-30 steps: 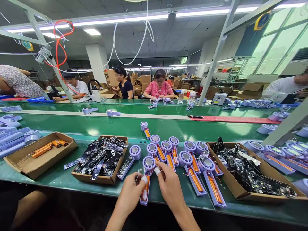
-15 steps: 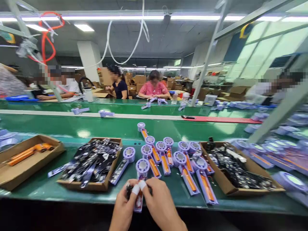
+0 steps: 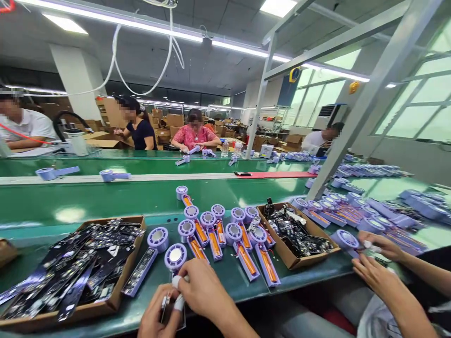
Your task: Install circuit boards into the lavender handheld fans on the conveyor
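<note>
A purple handheld fan body [image 3: 175,257] with a round silver-centred head lies at the front edge of the bench, its handle towards me. My left hand [image 3: 158,312] is closed round the lower handle, where a part of a board shows between the fingers. My right hand [image 3: 200,286] pinches at the upper handle, just below the head. White covers are on fingertips of both hands. The inside of the handle is mostly hidden. Just left lies another purple fan body [image 3: 157,239] with a black board in its handle. Several with orange-wrapped cells [image 3: 248,260] lie to the right.
Cardboard trays of black circuit boards stand left [image 3: 118,300] and right [image 3: 294,265]. A co-worker's hands [image 3: 378,272] hold a fan body at the right. A slanted metal post [image 3: 327,164] rises from the bench. More fan bodies [image 3: 398,216] lie beyond; people sit across the green conveyor [image 3: 148,199].
My view has swung right, bringing the co-worker's hands into sight and pushing the tray of orange parts out. Both my hands stay on the fan body; the right has moved nearer its head.
</note>
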### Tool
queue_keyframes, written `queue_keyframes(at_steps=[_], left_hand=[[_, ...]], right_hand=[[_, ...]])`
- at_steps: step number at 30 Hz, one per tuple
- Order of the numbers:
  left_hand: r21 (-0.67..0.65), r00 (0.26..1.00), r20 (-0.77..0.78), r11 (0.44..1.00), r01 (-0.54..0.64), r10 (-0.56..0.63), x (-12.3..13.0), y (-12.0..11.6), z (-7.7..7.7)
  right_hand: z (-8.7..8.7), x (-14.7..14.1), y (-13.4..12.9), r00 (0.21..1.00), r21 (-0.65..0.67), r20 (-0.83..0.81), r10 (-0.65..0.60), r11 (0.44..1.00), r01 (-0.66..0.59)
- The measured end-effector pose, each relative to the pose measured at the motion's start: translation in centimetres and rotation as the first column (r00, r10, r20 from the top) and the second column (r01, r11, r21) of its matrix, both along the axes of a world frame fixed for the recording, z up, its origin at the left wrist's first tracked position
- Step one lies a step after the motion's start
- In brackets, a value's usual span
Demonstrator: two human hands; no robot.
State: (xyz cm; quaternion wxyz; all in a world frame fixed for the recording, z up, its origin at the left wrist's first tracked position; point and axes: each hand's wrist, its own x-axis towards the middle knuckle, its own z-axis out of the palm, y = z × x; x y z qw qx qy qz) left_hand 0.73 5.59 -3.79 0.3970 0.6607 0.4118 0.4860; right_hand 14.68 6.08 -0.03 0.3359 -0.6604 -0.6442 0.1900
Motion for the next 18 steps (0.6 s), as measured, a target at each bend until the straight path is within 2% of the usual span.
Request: queue_keyframes(at_steps=[3, 6, 9, 11, 13, 16, 18], left_hand=[[0.01, 0.999, -0.032, 1.0, -0.019, 0.019, 0.3, -1.0, 0.9], [-0.065, 0.997, -0.082, 0.998, 0.011, -0.016, 0.3, -1.6, 2.6], [-0.125, 0.993, -0.115, 0.992, -0.027, 0.012, -0.2, -1.1, 4.2], [-0.1, 0.983, -0.181, 0.995, -0.024, 0.006, -0.7, -0.2, 5.1], [-0.037, 0.956, -0.289, 0.998, 0.042, -0.051, -0.9, 0.8, 5.8], [0.024, 0.872, -0.464, 0.981, 0.191, -0.158, -0.9, 2.2, 7.0], [0.043, 0.833, -0.532, 0.978, 0.206, -0.152, -0.7, 2.7, 7.5]], right_hand=[[0.2, 0.5, -0.3, 0.997, -0.011, -0.067, 0.032, 0.999, -0.033], [0.7, 0.8, -0.5, 0.99, -0.026, -0.119, 0.08, 0.996, -0.084], [1.0, 1.1, -0.7, 0.974, -0.019, -0.164, 0.154, 0.987, -0.159], [1.1, 1.3, -0.9, 0.951, 0.019, -0.233, 0.204, 0.979, -0.205], [1.3, 1.7, -1.3, 0.915, 0.081, -0.31, 0.257, 0.966, -0.244], [1.7, 2.1, -1.9, 0.871, 0.171, -0.363, 0.33, 0.943, -0.286], [1.9, 2.3, -2.2, 0.859, 0.206, -0.372, 0.352, 0.934, -0.294]])
